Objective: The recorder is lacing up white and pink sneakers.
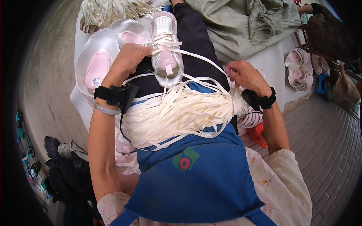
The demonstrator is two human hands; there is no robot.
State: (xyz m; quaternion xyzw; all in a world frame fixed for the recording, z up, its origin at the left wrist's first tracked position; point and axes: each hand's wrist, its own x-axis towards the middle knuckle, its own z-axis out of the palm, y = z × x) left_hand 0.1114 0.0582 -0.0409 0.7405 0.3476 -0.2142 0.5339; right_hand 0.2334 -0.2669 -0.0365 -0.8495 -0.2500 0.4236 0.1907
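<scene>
A pink and white sneaker (166,58) lies across my dark trousers, with cream laces crossing its front. My left hand (130,62) is closed at the sneaker's left side, thumb and finger pinching a lace by the eyelets. From the sneaker a long flat shoelace (205,59) runs out to the right. Its far part reaches my right hand (243,75), whose fingers are curled in a pinch on it. Across my lap, over the blue apron (188,188), spreads a thick bundle of cream laces (177,118), gathered at its right end.
Two white rounded pieces with pink insoles (98,67) sit left of the sneaker. Beyond them is another heap of laces (113,13). Grey-green cloth (230,28) covers the far right. Several pink-white shoes (299,67) stand near a blue stool (321,83). Another person's arm (306,9) shows at top right.
</scene>
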